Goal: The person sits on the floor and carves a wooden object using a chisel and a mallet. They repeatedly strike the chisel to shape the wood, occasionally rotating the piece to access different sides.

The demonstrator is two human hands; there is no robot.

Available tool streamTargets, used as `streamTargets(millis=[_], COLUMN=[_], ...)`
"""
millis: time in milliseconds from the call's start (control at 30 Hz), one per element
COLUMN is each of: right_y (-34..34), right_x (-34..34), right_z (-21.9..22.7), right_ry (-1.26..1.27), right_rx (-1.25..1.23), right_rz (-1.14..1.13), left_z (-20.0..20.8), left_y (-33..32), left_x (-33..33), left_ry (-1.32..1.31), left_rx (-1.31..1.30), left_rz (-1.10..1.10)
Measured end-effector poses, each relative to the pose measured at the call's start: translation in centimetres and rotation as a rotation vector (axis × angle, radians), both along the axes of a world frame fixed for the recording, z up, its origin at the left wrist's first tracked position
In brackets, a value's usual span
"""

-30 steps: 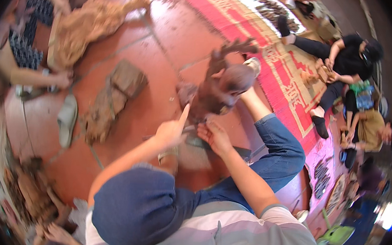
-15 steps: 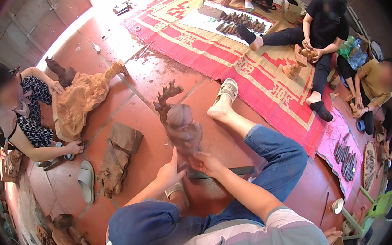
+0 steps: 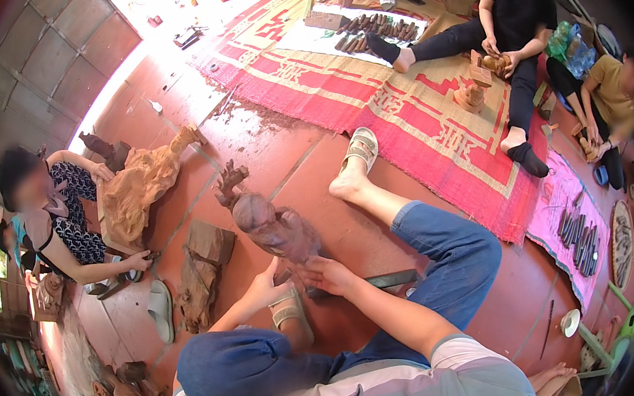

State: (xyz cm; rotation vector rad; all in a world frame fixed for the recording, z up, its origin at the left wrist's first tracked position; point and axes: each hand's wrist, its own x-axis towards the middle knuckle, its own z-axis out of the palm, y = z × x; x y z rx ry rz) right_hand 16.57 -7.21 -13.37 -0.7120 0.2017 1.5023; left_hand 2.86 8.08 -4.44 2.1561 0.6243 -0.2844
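A dark reddish-brown carved wooden statue (image 3: 276,226), with a rounded head and a branching, raised part at its far end, leans to the left before me. My left hand (image 3: 265,291) is closed at the near left side of its base, the thumb pointing up. On the right, my right hand (image 3: 327,276) grips the base, some fingertips hidden by the wood. Beneath my right forearm lies a dark flat bar (image 3: 393,279) on the tiles. My sandalled feet are on either side of the statue.
A blocky wood carving (image 3: 204,275) and a grey slipper (image 3: 161,311) lie on the left. Beyond them, a person handles a large pale carving (image 3: 138,188). Ahead, people sit around a red patterned mat (image 3: 412,161). Rows of carving tools lie on a pink cloth (image 3: 555,186).
The statue has tipped from nearly upright toward the left. My left index finger, stretched upward before, is now lower against the base. The whole view has shifted slightly.
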Motion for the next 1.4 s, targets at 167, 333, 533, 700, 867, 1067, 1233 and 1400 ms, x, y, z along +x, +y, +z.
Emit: streamTargets(millis=[167, 333, 533, 700, 867, 1067, 1233, 1400], right_y=[0.0, 0.1, 0.0, 0.3, 0.4, -0.5, -2.8, -5.3], right_x=[-0.4, 0.0, -0.1, -0.6, -0.7, -0.5, 0.0, 0.2], right_z=[0.3, 0.4, 2.2, 1.0, -0.2, 0.5, 5.0, 11.9], right_ry=[-0.029, -0.049, -0.114, -0.099, -0.020, -0.021, -0.244, -0.663], right_rx=[-0.091, -0.042, -0.034, -0.050, -0.033, -0.129, 0.056, 0.280], right_rz=[-0.045, -0.005, 0.013, -0.023, -0.024, -0.002, 0.187, 0.241], left_z=[2.5, 1.6, 2.4, 2.5, 1.4, 2.8, 9.1, 15.6], left_y=[-0.6, -0.5, -0.5, -0.5, -0.1, 0.3, -0.6, -3.5], left_x=[1.5, 1.7, 1.0, 0.7, -0.1, 0.1, 2.3, 6.5], left_ry=[0.108, 0.036, 0.075, 0.070, 0.078, 0.131, 0.088, 0.003], left_rx=[-0.029, -0.028, -0.027, -0.014, 0.000, -0.009, -0.127, -0.007], left_rz=[-0.014, 0.014, -0.044, -0.043, -0.050, -0.375, -0.452, -0.686])
